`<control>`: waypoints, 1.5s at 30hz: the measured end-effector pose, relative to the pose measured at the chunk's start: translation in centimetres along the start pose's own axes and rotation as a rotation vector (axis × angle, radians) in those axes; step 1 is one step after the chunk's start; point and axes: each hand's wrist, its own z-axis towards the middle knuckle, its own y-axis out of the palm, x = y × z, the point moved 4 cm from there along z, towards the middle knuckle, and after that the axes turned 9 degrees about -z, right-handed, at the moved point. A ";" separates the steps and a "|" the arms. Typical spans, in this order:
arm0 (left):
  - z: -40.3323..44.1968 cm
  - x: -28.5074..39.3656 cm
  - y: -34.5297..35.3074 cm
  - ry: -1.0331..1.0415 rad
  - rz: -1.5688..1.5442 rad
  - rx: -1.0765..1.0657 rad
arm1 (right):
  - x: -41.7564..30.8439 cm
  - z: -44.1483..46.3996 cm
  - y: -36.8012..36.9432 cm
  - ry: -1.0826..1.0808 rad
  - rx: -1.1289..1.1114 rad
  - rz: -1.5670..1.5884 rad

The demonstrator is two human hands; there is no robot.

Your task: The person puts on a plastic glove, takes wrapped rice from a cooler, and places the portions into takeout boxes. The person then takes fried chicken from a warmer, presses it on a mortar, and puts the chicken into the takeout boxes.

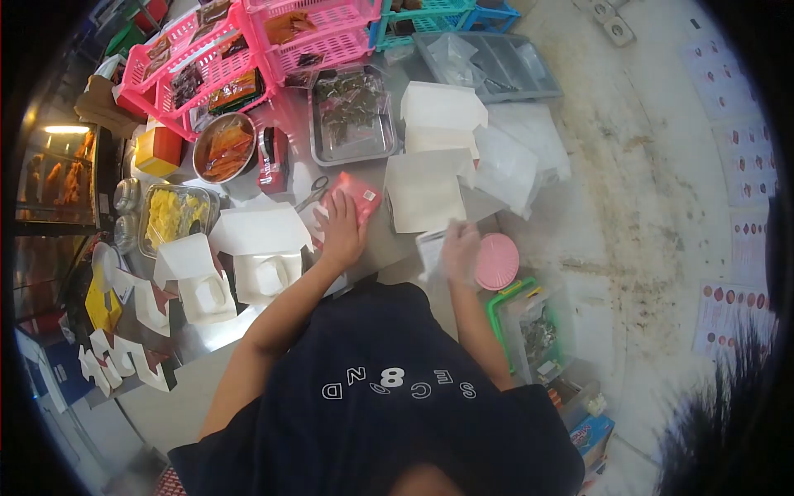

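My left hand point(344, 230) lies with its fingers spread over a red packet point(359, 195) with a small white label, on the metal table. My right hand point(461, 248), smeared by motion, is closed on a white sheet or small bag point(430, 250) with dark marks near the table's front edge. Just beyond my hands stands an open white cardboard box point(426, 192), with another open box point(444, 112) behind it. Scissors point(313, 193) lie left of the red packet.
Open boxes point(269, 273) stand at left, near a tray of yellow food point(174, 217) and a metal bowl point(223, 149). Behind are a metal tray point(351, 158) and pink baskets point(318, 56). Clear plastic bags point(506, 175), a pink lid point(497, 261) and a green-rimmed bin point(500, 331) are at right.
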 end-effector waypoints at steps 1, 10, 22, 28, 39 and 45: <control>0.0 -0.2 0.4 -0.082 -0.061 -0.024 | -2.0 -1.6 0.0 -0.161 -0.082 0.024; -0.9 0.1 -2.8 -0.221 -0.575 0.031 | -8.7 -7.6 6.1 -0.348 -0.690 -0.104; 4.1 -6.0 -17.4 -0.769 -1.211 -0.582 | -3.8 -9.0 8.6 -0.081 -0.997 0.302; 5.2 -3.0 -18.4 -0.418 -0.828 -0.696 | -6.4 -8.9 6.0 -0.045 -1.107 0.049; 6.3 -7.7 -12.0 -0.027 -0.420 -0.798 | -8.3 -10.0 4.0 -0.099 -1.186 0.472; 11.3 -6.0 -27.4 0.037 -0.241 0.223 | -6.9 -10.6 7.1 0.364 -1.166 0.357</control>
